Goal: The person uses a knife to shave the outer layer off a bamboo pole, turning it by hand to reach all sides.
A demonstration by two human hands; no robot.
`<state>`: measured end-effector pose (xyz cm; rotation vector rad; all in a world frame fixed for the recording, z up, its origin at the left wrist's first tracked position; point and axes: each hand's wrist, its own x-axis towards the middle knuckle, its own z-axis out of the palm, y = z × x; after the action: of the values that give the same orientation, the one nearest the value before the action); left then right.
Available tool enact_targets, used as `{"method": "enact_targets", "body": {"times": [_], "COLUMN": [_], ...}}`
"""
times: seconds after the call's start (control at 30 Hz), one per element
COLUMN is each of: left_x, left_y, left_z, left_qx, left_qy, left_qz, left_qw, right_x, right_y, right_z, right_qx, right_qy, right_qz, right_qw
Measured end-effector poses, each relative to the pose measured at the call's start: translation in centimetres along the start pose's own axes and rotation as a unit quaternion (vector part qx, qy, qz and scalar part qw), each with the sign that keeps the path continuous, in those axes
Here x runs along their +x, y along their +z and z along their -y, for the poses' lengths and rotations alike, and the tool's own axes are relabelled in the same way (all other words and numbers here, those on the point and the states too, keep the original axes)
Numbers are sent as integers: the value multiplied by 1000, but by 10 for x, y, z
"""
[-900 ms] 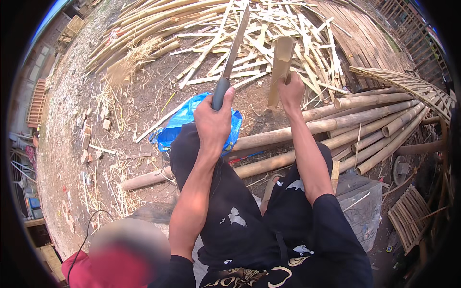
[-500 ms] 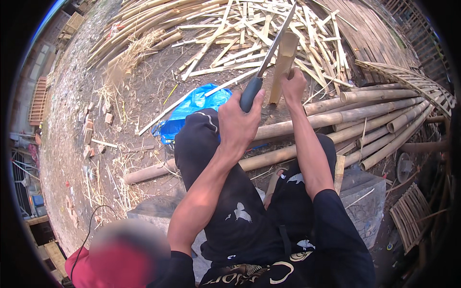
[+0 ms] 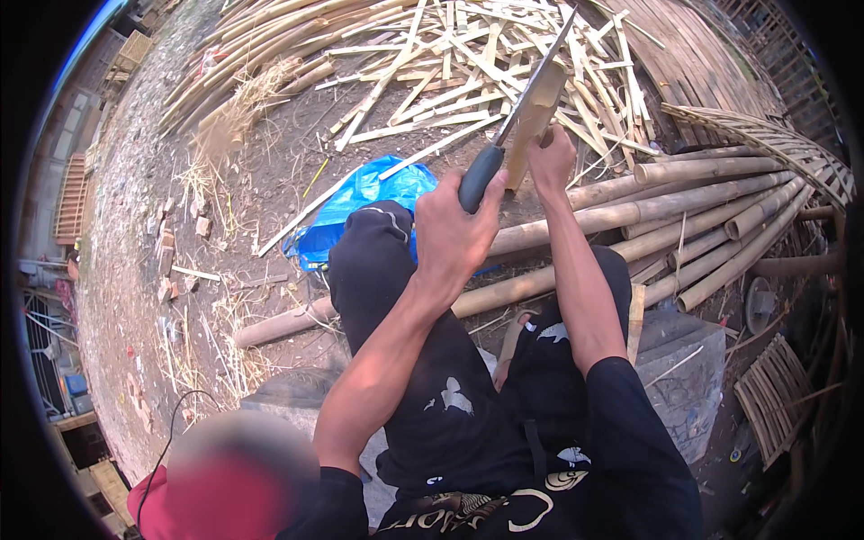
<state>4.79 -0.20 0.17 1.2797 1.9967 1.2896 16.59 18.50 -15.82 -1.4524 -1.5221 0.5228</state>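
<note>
My left hand [image 3: 456, 229] is closed round the dark grey handle of a long knife [image 3: 482, 178], whose blade slants up and to the right. Beside it, my right hand [image 3: 551, 164] grips a split piece of bamboo [image 3: 522, 148] held upright, its hollow, pale inner face partly showing. The blade runs along the left edge of the bamboo and overlaps it in this view; whether it touches or cuts in I cannot tell. Both forearms reach forward over my knees.
Bamboo poles [image 3: 670, 211] lie across the ground to the right. Split bamboo strips [image 3: 450, 99] are heaped ahead, near a blue tarp [image 3: 360, 202]. Another person with a red garment [image 3: 220, 495] is close at lower left. A stone block [image 3: 688, 378] stands at right.
My left hand and the knife have shifted slightly right, bringing the blade closer over the bamboo piece. My right hand has barely moved.
</note>
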Motion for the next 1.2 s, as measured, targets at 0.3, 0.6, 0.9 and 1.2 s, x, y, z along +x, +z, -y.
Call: {"method": "enact_targets", "body": {"times": [0.3,0.6,0.9,1.2], "left_x": [-2,-2,-16,-28], "left_y": [4,5,-1,14], "left_z": [1,-1,-3,-11], "left_qx": [2,101,159,175], "left_qy": [20,75,73,123], "left_qz": [-6,13,15,35], "left_qw": [1000,992,984,976], "right_x": [-4,3,-186,-366], "right_y": [-2,-53,-337,-392], "right_z": [4,-6,37,-9], "right_qx": [20,-132,-374,-252], "right_qy": [2,44,168,374], "right_qz": [-2,175,190,204], "right_qw": [1000,975,892,869]}}
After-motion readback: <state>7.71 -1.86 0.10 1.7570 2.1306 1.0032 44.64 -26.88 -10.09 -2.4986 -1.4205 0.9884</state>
